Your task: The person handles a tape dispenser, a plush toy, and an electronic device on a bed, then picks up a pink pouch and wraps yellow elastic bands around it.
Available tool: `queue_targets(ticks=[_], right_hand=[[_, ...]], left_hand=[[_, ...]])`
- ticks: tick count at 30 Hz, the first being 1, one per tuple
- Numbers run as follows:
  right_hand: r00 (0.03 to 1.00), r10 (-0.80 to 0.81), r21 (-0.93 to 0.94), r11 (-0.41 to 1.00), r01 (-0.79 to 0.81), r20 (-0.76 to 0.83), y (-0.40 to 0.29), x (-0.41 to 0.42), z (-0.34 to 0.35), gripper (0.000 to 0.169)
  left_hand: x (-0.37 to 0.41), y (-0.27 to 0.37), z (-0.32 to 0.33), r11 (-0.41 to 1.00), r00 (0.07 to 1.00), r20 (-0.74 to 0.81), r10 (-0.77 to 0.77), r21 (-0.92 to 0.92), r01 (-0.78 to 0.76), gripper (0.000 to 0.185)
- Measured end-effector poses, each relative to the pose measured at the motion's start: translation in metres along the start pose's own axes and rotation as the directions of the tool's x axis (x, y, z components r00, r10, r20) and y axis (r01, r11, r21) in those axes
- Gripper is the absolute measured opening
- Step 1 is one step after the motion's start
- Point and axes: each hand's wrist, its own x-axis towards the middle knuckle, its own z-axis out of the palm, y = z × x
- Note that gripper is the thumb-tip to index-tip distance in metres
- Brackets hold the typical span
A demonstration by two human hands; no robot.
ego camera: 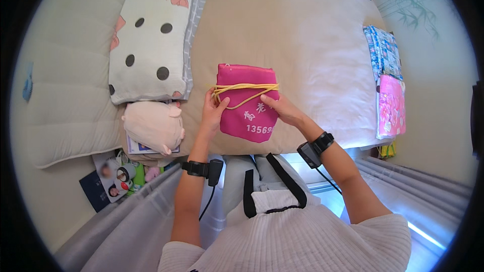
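Between my two hands is a flat magenta fabric pouch (245,121) that bears white writing. A yellow cord (247,87) is wrapped around its upper half, with one loop sagging across the front. My left hand (214,109) grips the pouch's left edge, thumb on the front beside the cord. On the opposite edge, my right hand (281,108) holds it with the thumb just below the cord. The fingers behind the pouch are hidden. It is held over the near edge of a bed with a beige sheet (280,26).
To the left lie a polka-dot pillow (151,45) and a pink plush pig (153,124). Folded blue fabric (385,51) and pink floral fabric (392,107) lie at the right edge. Grey curtains (124,230) hang near me. A blue comb (28,83) rests on the padded headboard (68,83).
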Motion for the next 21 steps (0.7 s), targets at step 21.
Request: queue_targets(ticks=[21], right_hand=[[0.9,-0.321,-0.245,0.885,0.395,0.294,-0.146,-0.097,0.088,0.028]], left_hand=[[-0.093,0.189,0.048,0.057,0.422,0.333,0.843,0.724,-0.687,0.028]])
